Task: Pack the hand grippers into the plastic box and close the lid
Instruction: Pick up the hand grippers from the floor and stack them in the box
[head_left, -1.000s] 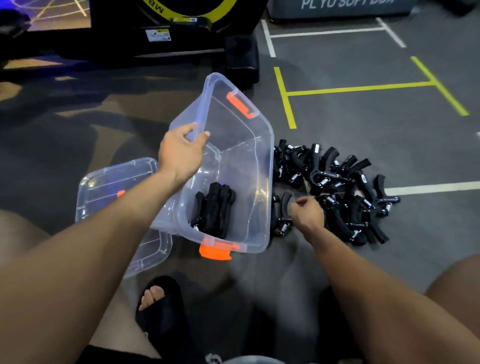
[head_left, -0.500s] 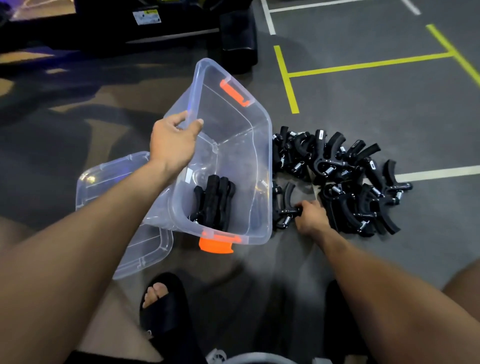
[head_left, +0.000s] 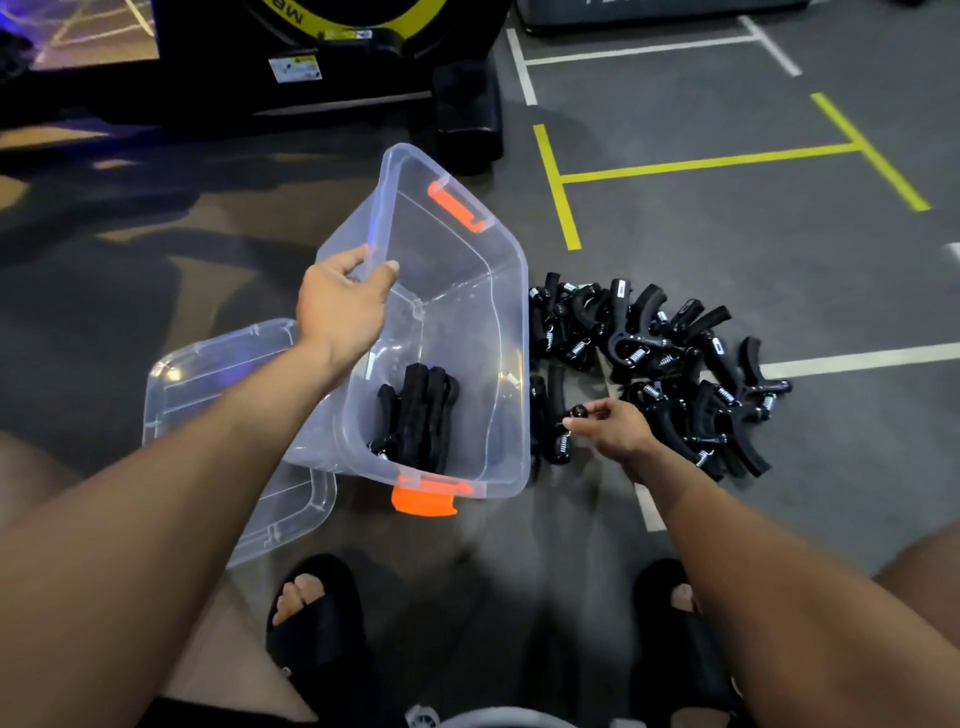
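ok so from my feed: left hand is clamped on the rim of the clear plastic storage box w/ orange latches, thumb inside, fingers wrapped over the outer wall. Box is tipped up off the grey floor, open side facing right toward the pile. A few black hand grippers are already stacked in its low corner, below and right of that hand.

Right hand is pinching the small knob end of one black hand gripper w/ a steel spring, fingertips closed on it. That one sits just right of the box wall, left of the hand, and I can't tell if it's lifted or touching the floor.

Rest of the loose pile of black grippers lies beyond and right of the right hand, near the box. Clear plastic lid lies flat under my left forearm, partly tucked under the box.
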